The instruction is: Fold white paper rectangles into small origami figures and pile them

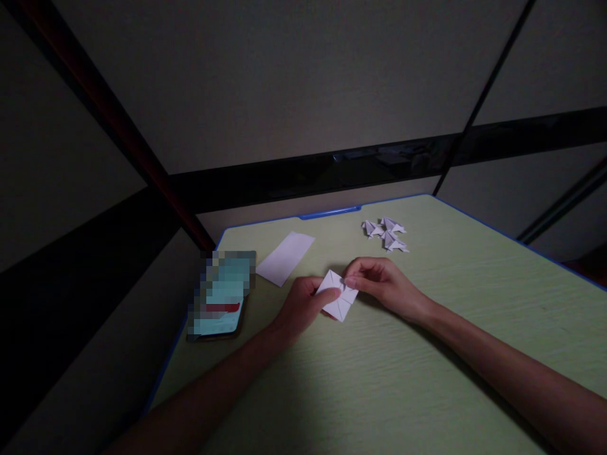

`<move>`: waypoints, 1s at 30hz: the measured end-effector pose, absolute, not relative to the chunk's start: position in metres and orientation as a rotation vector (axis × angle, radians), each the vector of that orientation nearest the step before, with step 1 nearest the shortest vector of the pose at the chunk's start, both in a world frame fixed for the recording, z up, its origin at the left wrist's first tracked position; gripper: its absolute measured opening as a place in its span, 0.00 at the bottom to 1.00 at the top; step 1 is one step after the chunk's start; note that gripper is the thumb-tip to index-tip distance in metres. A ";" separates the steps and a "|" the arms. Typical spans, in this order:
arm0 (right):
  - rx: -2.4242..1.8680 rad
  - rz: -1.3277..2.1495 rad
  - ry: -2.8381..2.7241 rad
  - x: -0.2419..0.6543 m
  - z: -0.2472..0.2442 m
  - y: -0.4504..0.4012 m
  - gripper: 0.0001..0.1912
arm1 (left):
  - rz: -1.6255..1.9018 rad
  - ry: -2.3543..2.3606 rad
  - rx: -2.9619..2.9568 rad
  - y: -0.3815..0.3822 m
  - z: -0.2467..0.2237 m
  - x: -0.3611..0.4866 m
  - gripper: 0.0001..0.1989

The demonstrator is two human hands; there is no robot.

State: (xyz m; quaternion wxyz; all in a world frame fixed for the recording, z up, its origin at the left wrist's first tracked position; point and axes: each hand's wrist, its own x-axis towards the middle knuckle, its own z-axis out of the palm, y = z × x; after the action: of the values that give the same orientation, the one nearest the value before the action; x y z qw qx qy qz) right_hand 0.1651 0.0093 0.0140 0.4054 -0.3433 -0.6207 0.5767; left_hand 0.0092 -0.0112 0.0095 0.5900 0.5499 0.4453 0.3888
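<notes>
A small folded square of white paper [342,308] with crease lines is held between my hands, above the table. My left hand [305,302] grips its left side, thumb lying flat on top and fingers underneath. At its upper right edge, my right hand [379,282] pinches the paper between thumb and index finger. Beyond my right hand sit several folded white paper figures [391,240] with pointed parts, grouped close together. A flat sheet of white paper [286,258] lies past my left hand.
A phone [222,297] with a lit, partly blurred screen lies at the table's left edge. The pale green table [427,392] has a blue rim, with a blue strip [331,213] along the far edge. Panelled doors or a wall [308,88] rise behind it.
</notes>
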 end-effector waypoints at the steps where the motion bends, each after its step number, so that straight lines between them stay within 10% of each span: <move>1: -0.865 1.453 -1.568 0.165 0.014 0.009 0.09 | 0.897 1.035 1.277 -0.011 0.009 0.009 0.08; 30: -0.792 1.440 -1.773 0.167 0.009 0.009 0.13 | 0.786 1.107 1.421 -0.011 0.009 0.009 0.11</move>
State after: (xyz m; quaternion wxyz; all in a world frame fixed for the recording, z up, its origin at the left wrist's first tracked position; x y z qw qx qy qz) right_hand 0.1666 0.0094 0.0089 0.3545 -0.3063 -0.6858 0.5569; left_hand 0.0091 -0.0114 0.0095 0.5547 0.6016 0.4685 0.3328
